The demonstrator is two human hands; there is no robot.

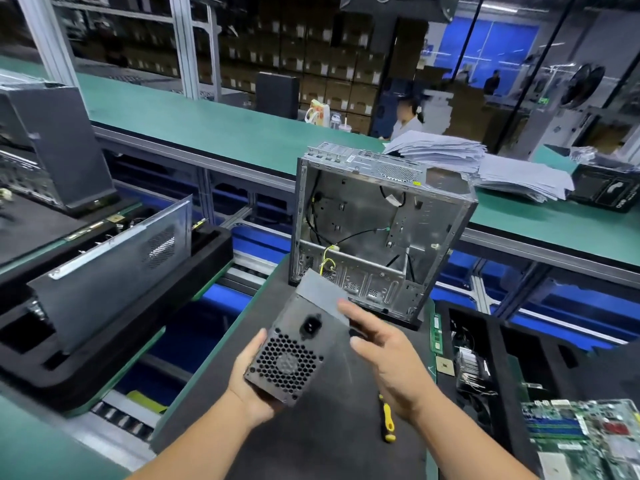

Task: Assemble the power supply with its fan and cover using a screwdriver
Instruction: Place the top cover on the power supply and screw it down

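Observation:
A grey metal power supply [304, 327] with a honeycomb fan grille and a black power socket facing me is held up over the dark work mat [311, 438]. My left hand [247, 386] grips its lower left corner from beneath. My right hand [384, 355] hovers at its right side with fingers spread, fingertips near the top cover; whether they touch is unclear. A yellow-handled screwdriver [387, 422] lies on the mat below my right wrist. An open, bare computer case [377, 233] stands upright just behind the power supply.
A motherboard [585, 441] lies at the lower right, next to black foam trays [485, 358] with parts. Another case [110, 271] rests in a foam tray on the left. Stacked papers [485, 164] sit on the green bench behind, where a person stands.

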